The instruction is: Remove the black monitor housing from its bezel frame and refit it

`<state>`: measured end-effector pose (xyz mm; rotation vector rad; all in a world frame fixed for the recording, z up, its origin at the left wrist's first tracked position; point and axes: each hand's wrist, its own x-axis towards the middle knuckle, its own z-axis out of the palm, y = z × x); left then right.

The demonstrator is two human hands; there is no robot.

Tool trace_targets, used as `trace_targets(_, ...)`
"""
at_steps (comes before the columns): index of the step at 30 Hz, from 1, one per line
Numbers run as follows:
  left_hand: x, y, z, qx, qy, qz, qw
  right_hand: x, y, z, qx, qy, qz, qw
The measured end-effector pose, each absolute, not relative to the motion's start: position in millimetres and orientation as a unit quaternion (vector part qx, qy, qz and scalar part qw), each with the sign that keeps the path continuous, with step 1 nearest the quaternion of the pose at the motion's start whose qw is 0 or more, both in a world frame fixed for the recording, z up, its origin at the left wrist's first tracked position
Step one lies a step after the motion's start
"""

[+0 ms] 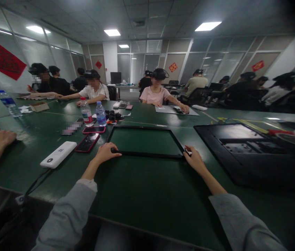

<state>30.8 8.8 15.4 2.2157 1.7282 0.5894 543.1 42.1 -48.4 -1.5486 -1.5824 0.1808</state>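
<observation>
A thin black rectangular frame, like a screen bezel, lies on or just over the green table, whose top shows through its opening. My left hand grips the near left corner, thumb along the near bar and fingers curled over the outside. At the near right corner, my right hand pinches the frame between thumb and fingers. A small pale spot shows by the right fingertips, too small to name.
To the right lies a large black panel. On the left are a white power bank with a cable, phones and two bottles. A co-worker's hands rest at far left; another person sits opposite.
</observation>
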Motion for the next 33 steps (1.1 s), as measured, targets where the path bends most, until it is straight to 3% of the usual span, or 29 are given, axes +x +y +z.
trace_targets(24, 28.3, 7.6, 17.8, 0.755, 0.613, 0.197, 0.123, 556.7, 38.0, -49.3, -0.631, -0.627, 0.037, 0.455)
trace_targets(33, 25.9, 7.9, 16.6, 0.751, 0.613, 0.207, 0.130, 566.5, 24.8, -32.2, -0.672, -0.598, -0.069, 0.432)
